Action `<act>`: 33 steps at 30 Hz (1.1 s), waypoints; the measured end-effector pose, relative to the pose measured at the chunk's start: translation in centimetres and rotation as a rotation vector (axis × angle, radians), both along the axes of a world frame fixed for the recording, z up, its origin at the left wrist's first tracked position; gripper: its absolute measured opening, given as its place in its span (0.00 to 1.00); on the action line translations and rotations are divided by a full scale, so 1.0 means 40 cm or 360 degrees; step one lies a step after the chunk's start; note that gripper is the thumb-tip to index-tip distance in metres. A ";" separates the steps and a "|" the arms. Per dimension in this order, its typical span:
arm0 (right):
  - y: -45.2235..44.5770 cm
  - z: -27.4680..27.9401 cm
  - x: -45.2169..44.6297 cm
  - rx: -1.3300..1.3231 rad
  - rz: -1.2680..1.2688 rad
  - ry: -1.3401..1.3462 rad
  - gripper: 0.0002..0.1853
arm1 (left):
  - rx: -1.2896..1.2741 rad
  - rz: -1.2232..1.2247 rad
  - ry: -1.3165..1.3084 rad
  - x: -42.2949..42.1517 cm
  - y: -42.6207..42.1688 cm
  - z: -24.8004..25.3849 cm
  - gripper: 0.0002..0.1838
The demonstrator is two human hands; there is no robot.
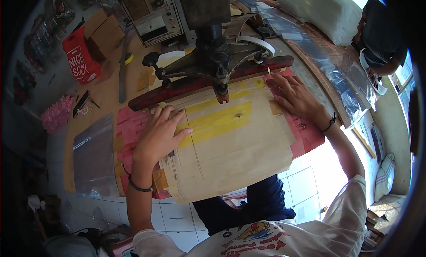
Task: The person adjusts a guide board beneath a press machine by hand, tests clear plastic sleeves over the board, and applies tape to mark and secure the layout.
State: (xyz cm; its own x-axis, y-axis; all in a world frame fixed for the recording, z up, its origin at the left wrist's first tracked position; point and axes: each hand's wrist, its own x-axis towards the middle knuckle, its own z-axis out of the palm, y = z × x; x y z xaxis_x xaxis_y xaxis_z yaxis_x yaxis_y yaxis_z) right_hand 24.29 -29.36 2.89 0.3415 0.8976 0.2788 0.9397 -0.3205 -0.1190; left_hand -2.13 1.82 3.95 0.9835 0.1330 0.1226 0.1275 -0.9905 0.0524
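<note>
My left hand (159,135) rests on the left part of a large beige sheet (235,155), its fingers apart and the thumb stretched to the right. My right hand (297,96) lies at the sheet's far right corner, fingers stretched out over the red layer (306,130) beneath. Yellow tape strips (217,119) cross the sheet, and its near end hangs over the table edge. Just beyond my hands, a long red bar (191,89) hangs from the black metal head (217,57) of a machine. Whether the bar touches the sheet I cannot tell.
A clear plastic sheet (94,155) lies on the table to the left. Further back are a red bag (80,57), a cardboard box (104,35) and a machine panel with dials (153,17). Another person (384,39) is at the right, beside long plastic film (328,66).
</note>
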 end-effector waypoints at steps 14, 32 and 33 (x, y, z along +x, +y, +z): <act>-0.003 -0.030 0.010 0.0102 -0.0029 0.0061 0.35 | -0.0108 0.0038 0.0078 -0.021 0.031 0.031 0.29; -0.004 -0.038 0.020 0.0116 0.0053 0.0190 0.36 | -0.0542 0.0264 0.0262 -0.036 0.119 0.001 0.41; -0.003 -0.037 0.018 0.0115 0.0046 0.0181 0.36 | -0.0582 0.0307 0.0349 -0.036 0.114 0.009 0.42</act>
State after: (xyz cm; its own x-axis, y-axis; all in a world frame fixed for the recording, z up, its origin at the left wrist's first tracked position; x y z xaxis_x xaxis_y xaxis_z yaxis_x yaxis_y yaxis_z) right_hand 25.01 -29.50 1.41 0.3489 0.8866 0.3038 0.9276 -0.2803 -0.2470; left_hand -3.56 6.39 4.32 0.9340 0.3119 -0.1742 0.3545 -0.8691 0.3449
